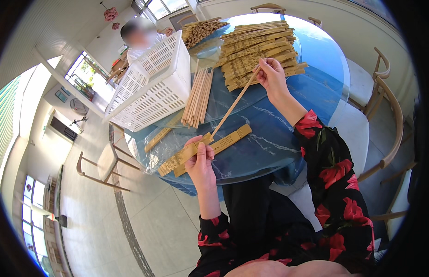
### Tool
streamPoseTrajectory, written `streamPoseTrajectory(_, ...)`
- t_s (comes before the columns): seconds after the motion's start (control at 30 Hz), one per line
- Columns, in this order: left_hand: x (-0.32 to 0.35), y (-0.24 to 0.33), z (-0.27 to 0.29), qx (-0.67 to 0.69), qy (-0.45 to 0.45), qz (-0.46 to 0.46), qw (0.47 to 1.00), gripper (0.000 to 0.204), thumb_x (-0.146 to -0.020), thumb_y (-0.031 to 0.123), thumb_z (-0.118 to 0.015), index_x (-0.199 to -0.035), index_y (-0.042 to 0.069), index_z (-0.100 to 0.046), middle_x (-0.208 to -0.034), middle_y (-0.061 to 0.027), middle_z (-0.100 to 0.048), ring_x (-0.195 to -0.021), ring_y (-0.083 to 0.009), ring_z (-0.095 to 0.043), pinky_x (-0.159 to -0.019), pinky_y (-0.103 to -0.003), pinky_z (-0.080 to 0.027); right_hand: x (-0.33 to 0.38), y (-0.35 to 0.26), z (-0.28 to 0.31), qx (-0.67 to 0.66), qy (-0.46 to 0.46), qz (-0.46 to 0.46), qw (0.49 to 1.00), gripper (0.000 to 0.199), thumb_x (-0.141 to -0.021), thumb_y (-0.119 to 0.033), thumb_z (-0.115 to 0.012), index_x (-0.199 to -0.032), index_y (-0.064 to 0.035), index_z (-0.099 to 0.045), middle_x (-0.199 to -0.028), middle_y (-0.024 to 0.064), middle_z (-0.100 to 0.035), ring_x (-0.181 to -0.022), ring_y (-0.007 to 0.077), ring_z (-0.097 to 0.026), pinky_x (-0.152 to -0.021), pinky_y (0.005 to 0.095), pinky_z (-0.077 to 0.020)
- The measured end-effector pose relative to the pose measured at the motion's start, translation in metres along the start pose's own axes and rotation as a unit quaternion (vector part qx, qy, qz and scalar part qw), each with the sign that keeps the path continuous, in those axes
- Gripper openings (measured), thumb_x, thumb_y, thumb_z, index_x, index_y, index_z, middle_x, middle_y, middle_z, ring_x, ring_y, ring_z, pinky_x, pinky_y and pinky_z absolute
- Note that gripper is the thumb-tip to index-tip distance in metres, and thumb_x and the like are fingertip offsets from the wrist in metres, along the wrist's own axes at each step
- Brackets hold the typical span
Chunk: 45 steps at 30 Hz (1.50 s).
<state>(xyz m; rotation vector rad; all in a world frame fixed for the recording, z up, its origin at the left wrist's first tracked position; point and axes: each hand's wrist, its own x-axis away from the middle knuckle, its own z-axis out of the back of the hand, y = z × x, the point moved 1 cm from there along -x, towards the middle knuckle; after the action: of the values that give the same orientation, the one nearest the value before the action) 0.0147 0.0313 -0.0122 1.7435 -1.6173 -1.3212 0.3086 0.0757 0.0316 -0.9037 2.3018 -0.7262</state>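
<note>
My left hand (201, 162) pinches a gold printed paper chopstick sleeve (177, 159) near the table's front edge. Between the fingertips of my right hand (272, 79) is the upper end of pale wooden chopsticks (235, 104); whether one or two, I cannot tell. They slant down to the left, their lower end at the mouth of the held sleeve. Another gold sleeve (232, 139) lies flat on the table, partly beneath my left hand. Left of the held chopsticks rests a bundle of loose chopsticks (199, 99). Beyond my right hand many gold sleeves (253, 51) lie in overlapping layers.
A white slatted plastic basket (152, 99) stands at the table's left. Behind it lies a heap of brown-gold sticks or packets (203, 33). Clear plastic wrap (154, 159) lies at the left edge of the blue table (274, 150). Chairs (106, 161) surround it; a person (139, 44) sits across.
</note>
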Motion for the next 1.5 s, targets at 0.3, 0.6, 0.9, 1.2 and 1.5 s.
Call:
streamPoseTrajectory(0.3,0.001,0.003,0.002,0.001,0.005,0.0,1.0,0.029,-0.1,0.009,-0.058,-0.127,0.002,-0.053,-0.079,-0.0026,-0.058,-0.069,-0.0079,-0.052,-0.063,-0.021,-0.043,0.01,0.007,-0.005,-0.001,-0.03,-0.085,0.996,0.019,-0.097,-0.023,-0.065,-0.097,-0.0101,-0.05,-0.083,0.0072,-0.067,-0.066,0.0094,-0.061,-0.06,0.0216,-0.0498)
streamPoseTrajectory(0.6,-0.001,-0.002,-0.001,0.036,0.037,-0.036,0.998,0.039,-0.098,0.004,-0.059,-0.135,0.006,-0.048,-0.084,-0.0025,-0.059,-0.069,-0.0076,-0.052,-0.063,-0.019,-0.043,0.026,-0.014,0.009,0.087,-0.084,-0.159,0.98,0.018,-0.095,-0.023,-0.067,-0.086,-0.0107,-0.056,-0.072,-0.0015,-0.056,-0.061,0.008,-0.05,-0.055,0.0223,-0.0395)
streamPoseTrajectory(0.9,-0.001,0.002,0.0,0.016,0.064,-0.026,0.997,0.039,-0.098,0.005,-0.059,-0.136,0.005,-0.049,-0.08,-0.0024,-0.058,-0.067,-0.0085,-0.052,-0.061,-0.021,-0.045,0.055,-0.013,-0.017,0.199,-0.283,-0.227,0.91,0.017,-0.099,-0.021,-0.061,-0.092,-0.009,-0.053,-0.073,-0.0007,-0.058,-0.066,0.0072,-0.056,-0.059,0.0194,-0.0437)
streamPoseTrajectory(1.2,-0.005,-0.003,-0.007,-0.106,-0.07,0.049,0.991,0.042,-0.094,0.005,-0.065,-0.133,0.003,-0.051,-0.079,-0.0025,-0.061,-0.064,-0.0061,-0.053,-0.056,-0.018,-0.04,0.095,0.01,-0.035,0.386,-0.503,-0.184,0.751,0.029,-0.104,-0.029,-0.049,-0.096,-0.003,-0.06,-0.057,0.0018,-0.053,-0.053,0.0109,-0.051,-0.054,0.0284,-0.0393)
streamPoseTrajectory(1.5,-0.003,0.003,0.001,0.01,-0.047,0.093,0.994,0.038,-0.099,0.009,-0.059,-0.135,0.002,-0.049,-0.076,-0.0011,-0.056,-0.066,-0.0074,-0.051,-0.06,-0.02,-0.041,0.095,0.01,-0.041,0.301,-0.479,-0.204,0.799,0.02,-0.104,-0.023,-0.051,-0.105,-0.0032,-0.056,-0.07,0.0002,-0.057,-0.062,0.0081,-0.05,-0.058,0.0234,-0.0407)
